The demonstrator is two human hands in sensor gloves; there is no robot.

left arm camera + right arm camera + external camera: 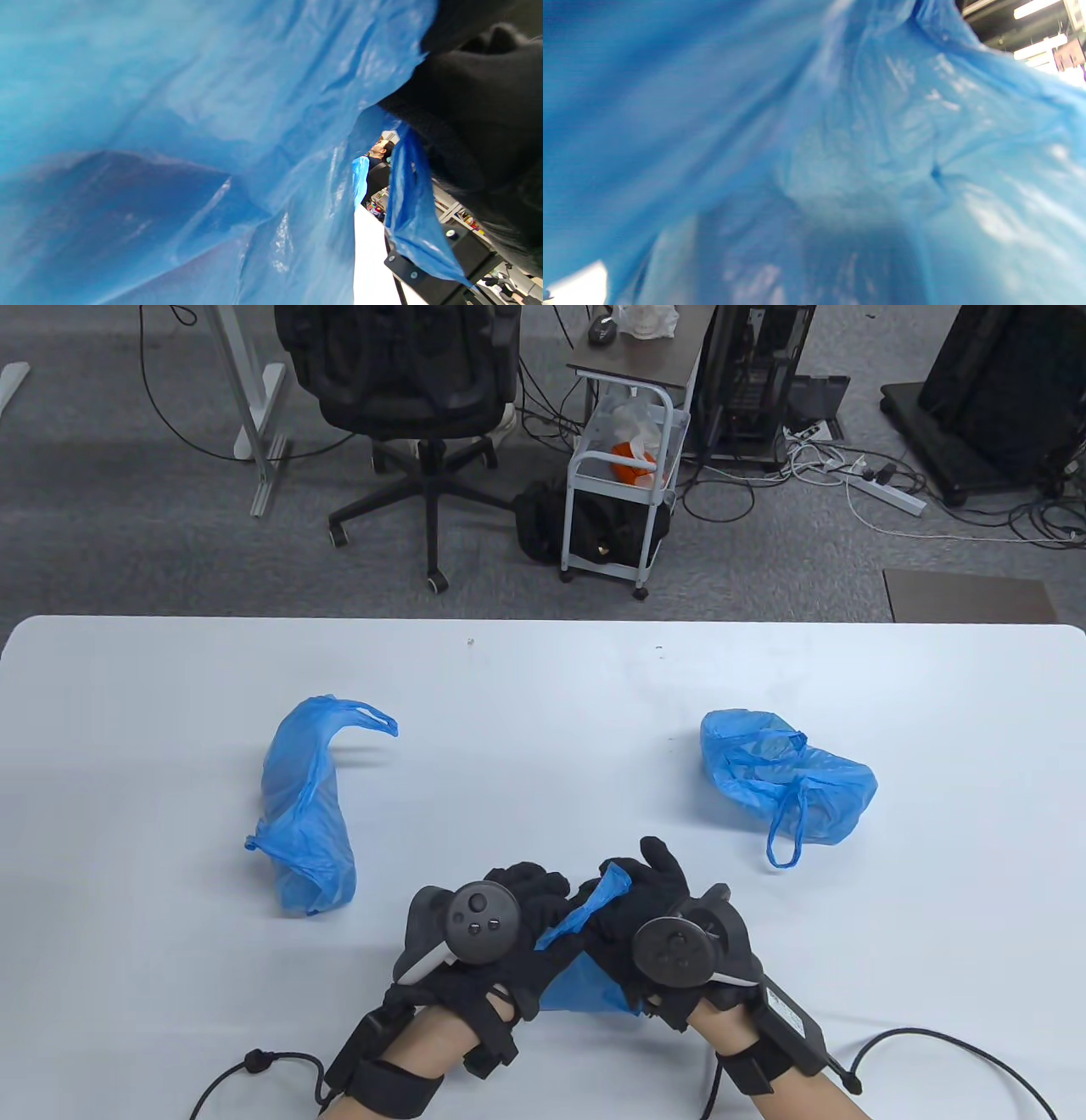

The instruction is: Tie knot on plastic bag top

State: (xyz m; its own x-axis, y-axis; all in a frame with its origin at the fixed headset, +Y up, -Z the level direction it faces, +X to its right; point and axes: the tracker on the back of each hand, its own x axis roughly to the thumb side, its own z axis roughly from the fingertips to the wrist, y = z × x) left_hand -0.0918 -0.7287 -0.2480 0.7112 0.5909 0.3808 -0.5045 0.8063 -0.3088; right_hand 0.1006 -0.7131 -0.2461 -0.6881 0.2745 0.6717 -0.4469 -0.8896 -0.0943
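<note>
The thin blue plastic bag point(585, 976) is at the near middle of the white table point(543, 687), held between both hands. The left hand point(501, 925) and the right hand point(653, 916) both grip its twisted top. Two more blue bags lie farther away: one on the left point(305, 806), one on the right point(785, 780).

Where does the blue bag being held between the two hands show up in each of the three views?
Table view: the held blue bag sits bottom centre, between the left hand and right hand.
Left wrist view: it fills the left and centre of the frame.
Right wrist view: it covers nearly the whole frame.
Shared landmark: the white table, a strip in the left wrist view.
</note>
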